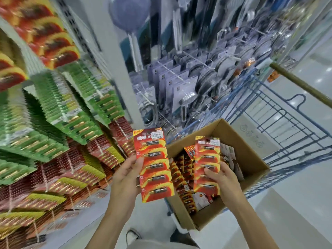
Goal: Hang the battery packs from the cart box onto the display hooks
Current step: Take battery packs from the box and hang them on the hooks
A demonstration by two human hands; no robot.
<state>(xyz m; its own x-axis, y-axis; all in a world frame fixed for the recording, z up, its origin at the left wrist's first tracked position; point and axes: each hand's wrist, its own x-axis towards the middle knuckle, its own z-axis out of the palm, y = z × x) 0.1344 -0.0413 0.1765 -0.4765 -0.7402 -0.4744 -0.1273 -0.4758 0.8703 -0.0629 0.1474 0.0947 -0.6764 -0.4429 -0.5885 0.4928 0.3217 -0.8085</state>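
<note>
Left hand (128, 174) is gripping 1 red battery strip (156, 166) by its left edge, holding it upright at centre frame, just left of the cardboard box (248, 159). Right hand (221, 182) is pinching a second strip (206, 164), thumb across its face, over the open box. More red packs (181, 178) are lying inside the box, which is sitting in the blue wire cart (287, 119) at right. Display hooks (53, 108) at left are carrying green and red packs, blurred.
</note>
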